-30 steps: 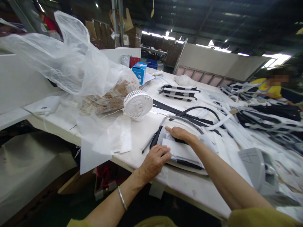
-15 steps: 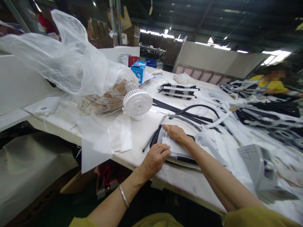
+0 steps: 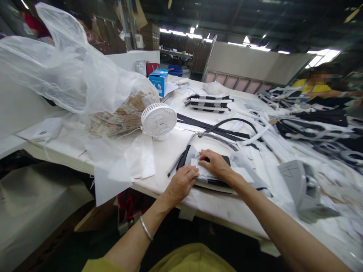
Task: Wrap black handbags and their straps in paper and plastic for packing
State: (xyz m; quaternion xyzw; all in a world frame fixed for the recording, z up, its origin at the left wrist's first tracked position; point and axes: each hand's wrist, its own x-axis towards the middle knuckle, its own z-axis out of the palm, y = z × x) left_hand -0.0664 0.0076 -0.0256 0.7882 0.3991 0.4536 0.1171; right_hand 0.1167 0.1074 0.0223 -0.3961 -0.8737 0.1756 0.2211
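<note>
A flat black-and-white piece (image 3: 184, 158) lies on the table near its front edge, partly covered by a translucent sheet (image 3: 193, 152) and with a curved clear strip (image 3: 218, 139) at its far side. My left hand (image 3: 183, 182) rests on the near left corner, fingers stretched out together over the edge. On top of the piece, my right hand (image 3: 214, 163) has its fingers bent, thumb and forefinger close to the sheet; whatever lies between the fingertips is too small to make out. Both hands partly hide the piece.
A white fan (image 3: 159, 120) stands just left of the piece, before a large clear plastic bag (image 3: 93, 75). Long black strips (image 3: 210, 126) lie beyond. To the right are a grey tape dispenser (image 3: 297, 185) and piled white strips. A person in yellow works at the far right.
My right hand has drawn back from the piece's left edge toward its middle, fingers more bent. My left hand stays at the near corner. The view has shifted slightly.
</note>
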